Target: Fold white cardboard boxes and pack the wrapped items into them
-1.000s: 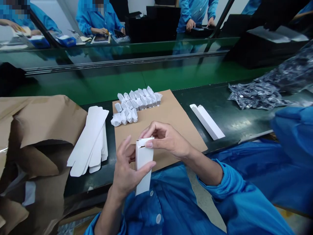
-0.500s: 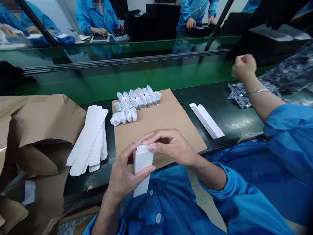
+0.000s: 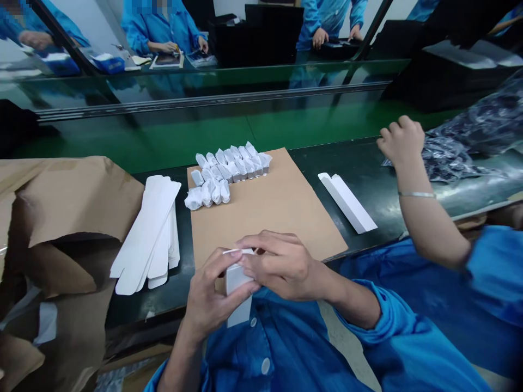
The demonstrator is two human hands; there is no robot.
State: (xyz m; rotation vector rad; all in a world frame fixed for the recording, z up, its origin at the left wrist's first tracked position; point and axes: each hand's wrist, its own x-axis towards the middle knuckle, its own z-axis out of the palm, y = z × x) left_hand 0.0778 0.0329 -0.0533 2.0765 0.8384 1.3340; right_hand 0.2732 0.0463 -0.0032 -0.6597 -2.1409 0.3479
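A narrow white cardboard box (image 3: pixel 239 313) stands upright in front of my chest. My left hand (image 3: pixel 212 291) is wrapped round its upper part, thumb across the near face. The fingers of my right hand (image 3: pixel 281 264) press at the box's top end, where a flap shows, and cover part of it. Beyond my hands lies a brown cardboard sheet (image 3: pixel 269 215). Several small pieces wrapped in white paper (image 3: pixel 223 174) sit in rows on its far left part.
Flat white box blanks (image 3: pixel 149 234) are stacked to the left, beside a large brown carton (image 3: pixel 77 201). Another long white box (image 3: pixel 347 204) lies to the right. A co-worker's arm (image 3: pixel 420 190) reaches in near plastic bags (image 3: pixel 445 152). Other people work across the green bench (image 3: pixel 163 136).
My right hand has come lower and closer over the box top, and the top flap sits flatter. The co-worker's hand at right has moved slightly down and left.
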